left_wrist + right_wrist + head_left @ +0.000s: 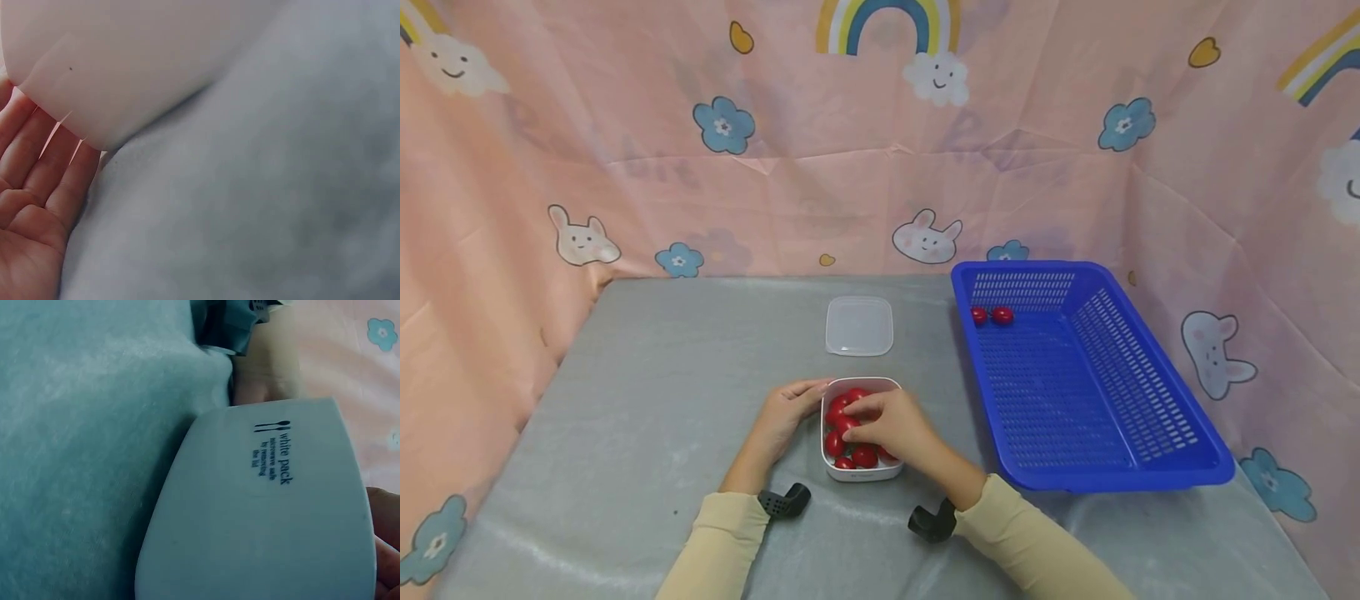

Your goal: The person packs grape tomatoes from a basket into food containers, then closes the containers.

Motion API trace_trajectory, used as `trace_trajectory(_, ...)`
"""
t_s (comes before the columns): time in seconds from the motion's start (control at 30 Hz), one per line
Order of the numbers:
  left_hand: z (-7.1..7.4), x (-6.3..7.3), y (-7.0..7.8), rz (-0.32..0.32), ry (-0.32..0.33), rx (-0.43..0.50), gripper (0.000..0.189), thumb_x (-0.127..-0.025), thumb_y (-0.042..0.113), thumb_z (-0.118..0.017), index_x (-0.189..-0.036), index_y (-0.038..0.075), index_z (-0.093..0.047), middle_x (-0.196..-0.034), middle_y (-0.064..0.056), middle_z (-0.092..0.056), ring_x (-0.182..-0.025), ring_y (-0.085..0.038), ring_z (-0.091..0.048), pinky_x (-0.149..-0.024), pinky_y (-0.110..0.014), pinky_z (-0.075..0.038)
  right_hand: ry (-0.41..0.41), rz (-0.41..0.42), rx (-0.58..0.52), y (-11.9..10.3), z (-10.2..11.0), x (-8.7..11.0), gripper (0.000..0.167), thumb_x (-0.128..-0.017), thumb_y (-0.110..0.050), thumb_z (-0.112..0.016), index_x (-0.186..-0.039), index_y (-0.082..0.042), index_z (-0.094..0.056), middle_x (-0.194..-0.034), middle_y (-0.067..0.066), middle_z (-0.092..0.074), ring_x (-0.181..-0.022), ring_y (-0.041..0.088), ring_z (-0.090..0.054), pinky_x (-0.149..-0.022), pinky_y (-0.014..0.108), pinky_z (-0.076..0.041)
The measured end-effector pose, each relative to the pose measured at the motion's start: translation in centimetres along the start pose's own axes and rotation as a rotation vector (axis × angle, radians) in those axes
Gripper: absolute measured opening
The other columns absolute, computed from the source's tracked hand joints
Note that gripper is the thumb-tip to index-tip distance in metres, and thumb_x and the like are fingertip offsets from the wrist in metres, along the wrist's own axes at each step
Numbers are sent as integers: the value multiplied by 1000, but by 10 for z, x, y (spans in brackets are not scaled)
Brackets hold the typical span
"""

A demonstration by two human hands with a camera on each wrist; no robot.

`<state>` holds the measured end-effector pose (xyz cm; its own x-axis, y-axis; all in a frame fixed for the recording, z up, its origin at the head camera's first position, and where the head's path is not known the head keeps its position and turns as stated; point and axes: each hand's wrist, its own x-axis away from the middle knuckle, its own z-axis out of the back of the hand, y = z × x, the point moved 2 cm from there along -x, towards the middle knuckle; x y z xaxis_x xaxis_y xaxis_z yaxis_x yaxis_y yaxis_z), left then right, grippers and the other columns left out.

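Note:
A white plastic container (863,475) holding several red cherry tomatoes (865,456) stands on the table. My left hand (784,417) rests against its left side near the far corner; in the left wrist view the fingers (59,150) lie fairly straight along the container's wall (112,69). Over the container's opening, my right hand (895,425) reaches in from the right, thumb and fingers pinching a cherry tomato (847,425) among the others. Printed words show on the container's near wall (250,512) in the right wrist view, where only part of the right fingers (387,550) appears.
A clear lid (860,326) lies flat beyond the container. To the right stands a large blue basket (1093,482), with two cherry tomatoes (1002,316) at its far left corner. A pink patterned cloth (820,167) hangs behind the grey-covered table (625,433).

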<state>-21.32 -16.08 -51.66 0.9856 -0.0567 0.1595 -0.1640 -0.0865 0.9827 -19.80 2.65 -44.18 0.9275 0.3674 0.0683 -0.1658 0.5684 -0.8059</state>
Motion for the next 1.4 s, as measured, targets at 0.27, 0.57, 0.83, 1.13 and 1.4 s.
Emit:
trace_trajectory(0.27, -1, -1, 0, -9, -4, 32, 37, -97, 14, -62, -122, -13, -63, -103, 7, -76, -93, -1, -69, -88, -20, -54, 141, 42, -176, -22, 43, 8, 30, -78, -9, -84, -106, -1, -77, -106, 15, -76, -98, 28, -74, -85, 35, -60)
trace_trajectory(0.57, -1, -1, 1, -23, -4, 38, 36, -97, 11, -61, -121, -15, -62, -99, 11, -75, -90, -1, -70, -86, -20, -54, 340, -24, -177, -44, 135, 10, 34, -83, -26, -82, -113, -13, -76, -114, 6, -75, -98, 11, -69, -74, 17, -53)
trace_trajectory(0.83, 0, -1, 0, -14, -1, 27, 36, -97, 11, -60, -122, -15, -62, -104, 5, -76, -90, -1, -70, -87, -20, -54, 350, -141, -134, -9, 183, -13, 53, -84, -46, -77, -125, -14, -70, -129, 9, -68, -124, 21, -59, -108, 45, -44)
trace_trajectory(1.13, -1, 1, 1, -5, -2, 17, 37, -97, 12, -61, -122, -15, -62, -104, 5, -76, -91, -1, -69, -88, -20, -54, 394, -196, -124, 54, 209, -39, 55, -89, -44, -72, -129, -7, -66, -135, 17, -63, -135, 31, -50, -116, 57, -33)
trace_trajectory(1.4, 0, 1, 1, 0, 2, 20, 36, -96, 13, -62, -122, -13, -63, -103, 6, -76, -91, -2, -70, -88, -20, -54, 452, -229, -101, 82, 214, -51, 55, -89, -43, -72, -127, -4, -67, -135, 19, -63, -134, 31, -51, -116, 50, -36)
